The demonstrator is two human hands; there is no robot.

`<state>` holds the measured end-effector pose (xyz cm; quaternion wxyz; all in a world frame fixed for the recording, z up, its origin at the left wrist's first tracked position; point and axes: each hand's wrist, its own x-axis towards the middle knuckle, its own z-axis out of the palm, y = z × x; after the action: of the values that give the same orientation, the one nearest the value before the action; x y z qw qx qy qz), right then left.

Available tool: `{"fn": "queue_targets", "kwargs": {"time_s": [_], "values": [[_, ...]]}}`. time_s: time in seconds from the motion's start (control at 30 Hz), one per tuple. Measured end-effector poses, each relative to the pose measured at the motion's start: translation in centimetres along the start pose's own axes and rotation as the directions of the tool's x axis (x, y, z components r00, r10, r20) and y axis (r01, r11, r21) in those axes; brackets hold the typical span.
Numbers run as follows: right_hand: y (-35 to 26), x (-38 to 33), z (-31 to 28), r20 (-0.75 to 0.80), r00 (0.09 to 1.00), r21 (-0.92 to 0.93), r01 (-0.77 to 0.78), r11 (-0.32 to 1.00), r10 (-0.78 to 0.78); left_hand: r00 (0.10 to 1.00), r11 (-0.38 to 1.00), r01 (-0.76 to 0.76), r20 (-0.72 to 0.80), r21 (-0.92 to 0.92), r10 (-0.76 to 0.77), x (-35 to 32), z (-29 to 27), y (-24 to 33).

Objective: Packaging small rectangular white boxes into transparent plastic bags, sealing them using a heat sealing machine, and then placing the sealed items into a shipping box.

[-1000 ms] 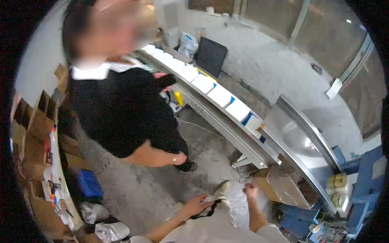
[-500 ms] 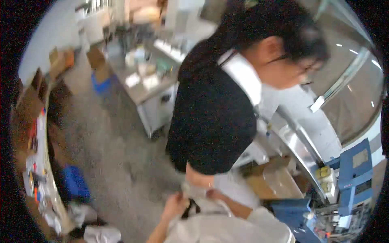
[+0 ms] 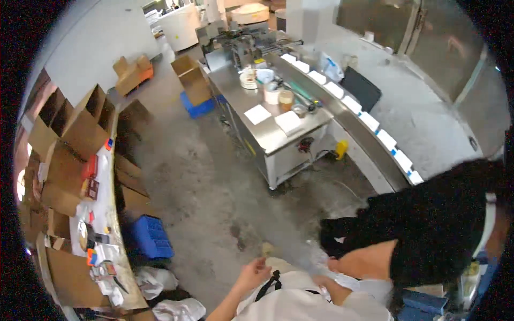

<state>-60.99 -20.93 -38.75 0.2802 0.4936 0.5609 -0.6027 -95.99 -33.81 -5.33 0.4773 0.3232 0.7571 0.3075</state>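
Left hand [image 3: 254, 275], fingers bent, and right hand [image 3: 330, 286] flank knotted black fabric cord [image 3: 275, 276] at six o'clock, both grips unclear; white rectangular blocks [image 3: 352, 104] line up at two, presumably for easy reach.

I count nine white blocks [image 3: 369, 122] in a row along the long bench [image 3: 368, 143] (as far as that black clothing [image 3: 450, 219] lets me see), two white pads [image 3: 289, 122] towards the worktable's [image 3: 267, 136] near corner, and one black panel [image 3: 361, 89] beyond the bench. On the floor [image 3: 203, 182] are two blue crates [image 3: 152, 237] and two white plastic bags [image 3: 155, 281]. One co-worker [image 3: 369, 259] stands here, beside two bare hands [image 3: 254, 275].
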Motion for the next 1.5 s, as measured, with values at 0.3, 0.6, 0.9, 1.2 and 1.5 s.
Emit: {"fn": "queue_targets", "kwargs": {"time_s": [0.3,0.6,0.9,1.2,1.5], "values": [[-35.8,20.5,-2.0,0.254,0.787,-0.951,0.311,0.004,-0.562,0.916,0.936,-0.155,-0.402,-0.315,0.016,8.1,-20.3,-6.2],[-66.7,26.6,-1.4,0.187,0.76,-0.541,0.609,0.58,-0.623,0.843,0.874,-0.008,-0.474,-0.485,-0.255,18.6,-44.3,-12.1],[-84.2,31.6,-4.4,-0.01,0.925,-0.334,0.356,0.873,-0.381,0.927,0.99,-0.132,0.348,-0.038,0.137,31.0,-71.6,-3.7],[-105.2,47.8,-9.8,0.383,0.633,-0.89,0.448,-0.085,-0.673,0.991,0.988,-0.123,0.059,0.093,0.117,53.1,-98.0,-2.2],[-159.5,59.3,-11.6,-0.201,0.773,-0.46,0.468,0.755,-0.602,0.862,0.97,-0.052,-0.502,-0.237,-0.077,69.4,-124.1,0.7]]}}
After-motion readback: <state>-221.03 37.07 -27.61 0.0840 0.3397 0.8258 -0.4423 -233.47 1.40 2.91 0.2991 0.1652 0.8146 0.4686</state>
